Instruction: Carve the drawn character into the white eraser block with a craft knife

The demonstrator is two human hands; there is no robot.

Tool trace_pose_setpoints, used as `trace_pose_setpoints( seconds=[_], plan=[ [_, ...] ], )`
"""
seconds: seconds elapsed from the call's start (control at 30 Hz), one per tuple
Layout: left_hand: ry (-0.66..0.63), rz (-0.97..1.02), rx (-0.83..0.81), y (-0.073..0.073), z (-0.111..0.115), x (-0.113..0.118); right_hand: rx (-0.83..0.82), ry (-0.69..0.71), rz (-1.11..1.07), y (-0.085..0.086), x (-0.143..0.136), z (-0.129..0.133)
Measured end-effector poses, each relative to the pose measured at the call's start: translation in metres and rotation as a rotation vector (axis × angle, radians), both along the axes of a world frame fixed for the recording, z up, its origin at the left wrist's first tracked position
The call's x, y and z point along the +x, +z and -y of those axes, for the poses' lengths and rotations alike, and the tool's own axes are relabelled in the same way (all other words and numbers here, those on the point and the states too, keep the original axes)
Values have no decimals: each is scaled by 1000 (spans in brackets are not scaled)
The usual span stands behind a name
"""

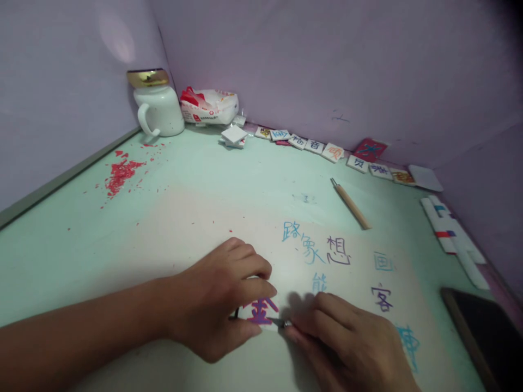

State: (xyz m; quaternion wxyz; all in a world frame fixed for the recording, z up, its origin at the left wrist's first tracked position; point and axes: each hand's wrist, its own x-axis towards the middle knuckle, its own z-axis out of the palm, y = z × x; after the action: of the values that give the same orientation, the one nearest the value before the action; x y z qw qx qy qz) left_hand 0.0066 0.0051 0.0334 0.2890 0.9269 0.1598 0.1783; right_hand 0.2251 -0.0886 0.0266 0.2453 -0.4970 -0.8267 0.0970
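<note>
Near the front of the table, a small white tile [267, 325] carries a purple character edged in red. My left hand [223, 296] is closed around its left side, thumb at the bottom edge and fingers at the top. My right hand [347, 340] grips a carving knife [281, 323], and its pointed metal blade touches the tile at the lower right of the character. The knife's handle is hidden in my fingers. Part of the tile is covered by my left hand.
A wooden-handled carving tool [352, 206] lies beyond my right hand. Several character tiles [314, 146] line the back wall. Red shavings [122, 175], a white mug [161, 111] and a tissue pack [212, 106] are at the back left. White markers [453, 239] and a dark phone [482, 332] lie right.
</note>
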Motion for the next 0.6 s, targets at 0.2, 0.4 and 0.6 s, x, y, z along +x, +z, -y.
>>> trace_pose_setpoints(
  seconds=[0.2, 0.4, 0.6],
  plan=[
    [-30, -16, 0, -2, -1, -1, -116, 14, -71, 4, 3, 0],
    [-32, -40, 9, 1, -1, -1, -29, -20, -69, -3, 2, 4],
    [-36, -21, 7, -1, -1, -1, 28, -2, -4, 1, 1, 4]
  ],
)
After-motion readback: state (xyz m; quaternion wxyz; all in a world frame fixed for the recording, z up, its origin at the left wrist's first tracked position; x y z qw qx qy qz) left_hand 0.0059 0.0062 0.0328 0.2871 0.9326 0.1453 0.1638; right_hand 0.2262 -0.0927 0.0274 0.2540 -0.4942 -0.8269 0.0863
